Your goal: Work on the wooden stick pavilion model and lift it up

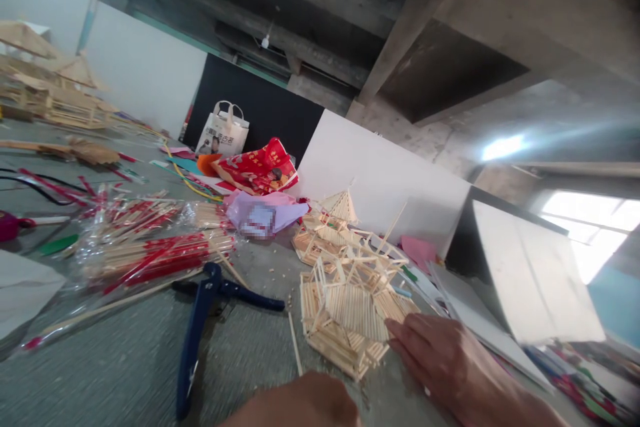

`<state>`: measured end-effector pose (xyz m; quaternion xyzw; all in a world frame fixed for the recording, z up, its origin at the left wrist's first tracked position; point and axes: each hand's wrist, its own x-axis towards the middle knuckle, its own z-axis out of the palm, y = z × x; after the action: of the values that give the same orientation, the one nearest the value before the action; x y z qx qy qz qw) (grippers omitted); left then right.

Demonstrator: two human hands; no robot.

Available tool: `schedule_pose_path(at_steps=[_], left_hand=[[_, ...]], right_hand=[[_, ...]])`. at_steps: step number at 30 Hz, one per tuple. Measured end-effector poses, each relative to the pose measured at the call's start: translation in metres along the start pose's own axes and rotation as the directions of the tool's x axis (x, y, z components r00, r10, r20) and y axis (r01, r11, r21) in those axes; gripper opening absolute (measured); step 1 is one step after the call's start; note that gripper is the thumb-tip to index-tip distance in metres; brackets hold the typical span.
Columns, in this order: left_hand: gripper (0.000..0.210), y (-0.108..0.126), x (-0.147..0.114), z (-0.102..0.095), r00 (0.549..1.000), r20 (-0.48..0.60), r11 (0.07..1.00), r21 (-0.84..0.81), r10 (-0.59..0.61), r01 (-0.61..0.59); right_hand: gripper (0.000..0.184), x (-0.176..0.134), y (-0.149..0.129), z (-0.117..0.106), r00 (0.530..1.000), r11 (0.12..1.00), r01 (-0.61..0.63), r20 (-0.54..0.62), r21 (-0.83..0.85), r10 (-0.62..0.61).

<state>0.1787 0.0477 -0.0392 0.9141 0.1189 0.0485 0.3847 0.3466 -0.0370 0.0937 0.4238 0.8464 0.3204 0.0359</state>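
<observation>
A pavilion-like model made of thin wooden sticks (355,307) stands on the grey table in front of me, with a many-sided base and open railings. My right hand (443,357) has its fingers together at the model's near right edge, gripping it there. Low in the picture, my left hand (307,403) is curled closed; its fingertips are out of sight. A loose thin stick (295,343) points up from just behind that hand, and I cannot tell whether it is held. Blue-handled cutters (197,340) lie spread to the left of the model.
Plastic-wrapped bundles of sticks (160,257) lie at the left. Behind them are a lilac bag (270,210), a red printed bag (263,170) and a white tote (223,133). Other stick models (75,100) stand far left. White boards (540,273) lean at the right.
</observation>
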Motion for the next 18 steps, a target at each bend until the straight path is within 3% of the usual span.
schedule_pose_path(at_steps=[7,12,18], left_hand=[[0.007,0.004,0.007,-0.002,0.993,0.067,0.990,0.111,-0.099,0.091],[0.012,0.009,-0.002,-0.006,0.997,0.047,0.989,0.140,-0.054,0.047],[0.019,0.014,-0.023,-0.005,0.998,-0.053,0.975,0.222,0.041,-0.028]], right_hand=[[0.016,0.002,-0.001,-0.002,1.000,1.000,0.011,0.029,-0.010,-0.011],[0.018,0.003,-0.002,-0.005,0.999,1.000,0.001,0.047,-0.019,0.000],[0.021,0.000,-0.003,-0.008,0.999,0.998,-0.036,0.033,0.042,0.035]])
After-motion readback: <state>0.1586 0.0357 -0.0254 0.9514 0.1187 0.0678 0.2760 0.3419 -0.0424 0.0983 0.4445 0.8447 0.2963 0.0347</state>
